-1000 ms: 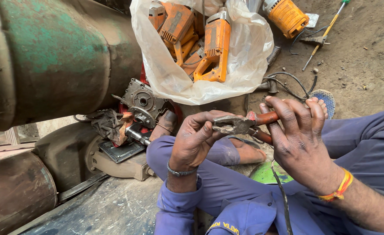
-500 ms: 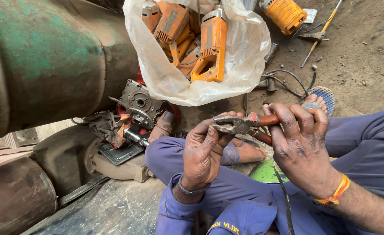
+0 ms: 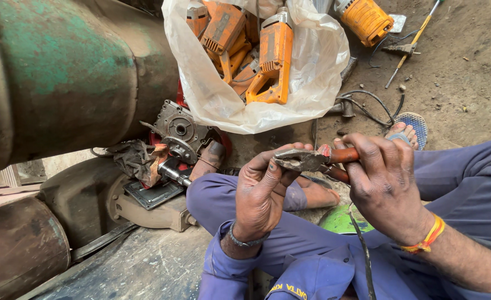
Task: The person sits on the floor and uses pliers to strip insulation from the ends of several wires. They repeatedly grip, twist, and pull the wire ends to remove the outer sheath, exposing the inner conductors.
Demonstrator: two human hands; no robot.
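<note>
Right hand (image 3: 387, 189) is closing fully around the red-handled pliers (image 3: 312, 160), squeezing the grips, while the left hand (image 3: 265, 191) is curling its fingertips (image 3: 281, 166) up against the jaw end over the lap; whatever small part is sitting in the jaws is hidden, can't tell what it is. Judging from this, it's worth keeping the squeeze steady, bracing the left thumb close to the jaws, and keeping skin out of the pinch line. The white plastic bag (image 3: 217, 105) beyond the knees is sitting open, holding several orange power-tool bodies (image 3: 270, 55), and one more orange tool (image 3: 365, 19) is lying outside it on the dirt.
</note>
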